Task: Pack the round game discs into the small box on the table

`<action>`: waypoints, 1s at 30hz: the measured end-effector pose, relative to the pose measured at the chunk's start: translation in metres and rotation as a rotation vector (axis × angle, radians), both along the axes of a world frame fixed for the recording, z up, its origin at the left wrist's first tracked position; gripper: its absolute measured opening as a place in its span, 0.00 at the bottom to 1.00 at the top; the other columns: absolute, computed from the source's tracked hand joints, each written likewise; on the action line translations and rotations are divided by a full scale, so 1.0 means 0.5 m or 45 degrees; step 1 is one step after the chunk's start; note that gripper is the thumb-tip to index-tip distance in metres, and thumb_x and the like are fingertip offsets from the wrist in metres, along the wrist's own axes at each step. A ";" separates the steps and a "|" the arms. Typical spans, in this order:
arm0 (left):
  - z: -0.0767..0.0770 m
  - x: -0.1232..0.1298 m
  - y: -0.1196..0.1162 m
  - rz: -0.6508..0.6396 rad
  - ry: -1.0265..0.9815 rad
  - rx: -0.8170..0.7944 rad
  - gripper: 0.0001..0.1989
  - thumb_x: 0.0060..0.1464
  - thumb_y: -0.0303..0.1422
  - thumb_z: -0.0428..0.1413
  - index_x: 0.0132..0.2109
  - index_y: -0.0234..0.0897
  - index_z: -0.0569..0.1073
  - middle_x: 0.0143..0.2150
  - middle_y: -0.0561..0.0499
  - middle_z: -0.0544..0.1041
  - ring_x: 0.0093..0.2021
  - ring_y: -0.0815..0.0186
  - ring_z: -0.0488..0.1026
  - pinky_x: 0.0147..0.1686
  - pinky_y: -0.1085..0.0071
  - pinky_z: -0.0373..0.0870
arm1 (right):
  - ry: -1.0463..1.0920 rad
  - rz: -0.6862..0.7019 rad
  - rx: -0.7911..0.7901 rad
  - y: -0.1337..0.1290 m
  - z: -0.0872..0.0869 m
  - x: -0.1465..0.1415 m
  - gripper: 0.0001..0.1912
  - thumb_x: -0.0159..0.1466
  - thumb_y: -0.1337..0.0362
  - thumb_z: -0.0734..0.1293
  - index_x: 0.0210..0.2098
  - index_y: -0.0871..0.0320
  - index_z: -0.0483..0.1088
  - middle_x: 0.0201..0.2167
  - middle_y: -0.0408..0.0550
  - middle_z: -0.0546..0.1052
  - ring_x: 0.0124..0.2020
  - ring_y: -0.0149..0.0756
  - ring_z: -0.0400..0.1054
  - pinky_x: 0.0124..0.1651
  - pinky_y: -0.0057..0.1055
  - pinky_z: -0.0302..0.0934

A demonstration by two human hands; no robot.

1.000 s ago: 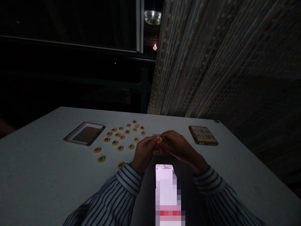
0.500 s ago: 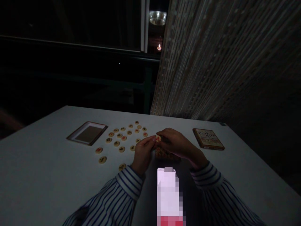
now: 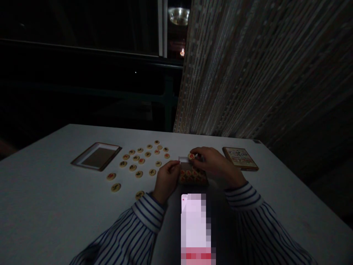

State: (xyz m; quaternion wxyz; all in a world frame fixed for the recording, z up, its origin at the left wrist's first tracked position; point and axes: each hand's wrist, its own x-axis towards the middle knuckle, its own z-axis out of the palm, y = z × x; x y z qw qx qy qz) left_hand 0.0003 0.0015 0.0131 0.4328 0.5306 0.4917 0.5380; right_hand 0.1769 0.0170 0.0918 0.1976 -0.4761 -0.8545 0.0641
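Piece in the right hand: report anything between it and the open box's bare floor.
Nothing visible: the held piece is over the far end of the box, beyond the packed pieces. The left hand is at its left edge; the right hand hides part.

Blue stripes on white sleeves (image 3: 150, 213), red characters on pale round pieces (image 3: 111, 176).

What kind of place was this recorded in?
Possibly a home or a casual venue, seen in dim light: a white table with round game pieces, a string-like curtain beside it, and a lit fixture beyond.
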 end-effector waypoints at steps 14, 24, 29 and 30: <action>-0.032 -0.003 0.007 -0.022 0.397 0.075 0.12 0.50 0.28 0.49 0.41 0.32 0.74 0.41 0.45 0.76 0.42 0.63 0.72 0.45 0.64 0.66 | -0.253 0.025 -0.072 0.017 -0.043 -0.009 0.14 0.62 0.61 0.59 0.42 0.58 0.71 0.38 0.51 0.76 0.39 0.37 0.68 0.39 0.30 0.56; -0.034 -0.003 0.006 -0.030 0.522 0.120 0.14 0.50 0.24 0.48 0.43 0.31 0.72 0.43 0.44 0.75 0.44 0.63 0.71 0.48 0.65 0.66 | -0.369 0.042 -0.026 0.039 -0.081 -0.011 0.15 0.62 0.60 0.60 0.45 0.58 0.70 0.41 0.52 0.75 0.43 0.38 0.66 0.43 0.32 0.55; -0.035 -0.002 0.006 -0.022 0.524 0.125 0.14 0.50 0.24 0.48 0.43 0.31 0.72 0.42 0.44 0.75 0.44 0.63 0.71 0.47 0.65 0.66 | -0.492 0.057 -0.014 0.043 -0.082 -0.013 0.15 0.63 0.58 0.58 0.44 0.56 0.70 0.40 0.50 0.76 0.43 0.40 0.66 0.41 0.32 0.54; -0.036 -0.002 0.006 -0.021 0.525 0.122 0.14 0.50 0.24 0.48 0.43 0.31 0.72 0.42 0.44 0.75 0.44 0.63 0.71 0.47 0.65 0.66 | -0.510 0.056 -0.015 0.043 -0.082 -0.013 0.15 0.63 0.58 0.58 0.44 0.56 0.71 0.39 0.50 0.76 0.42 0.40 0.66 0.40 0.32 0.53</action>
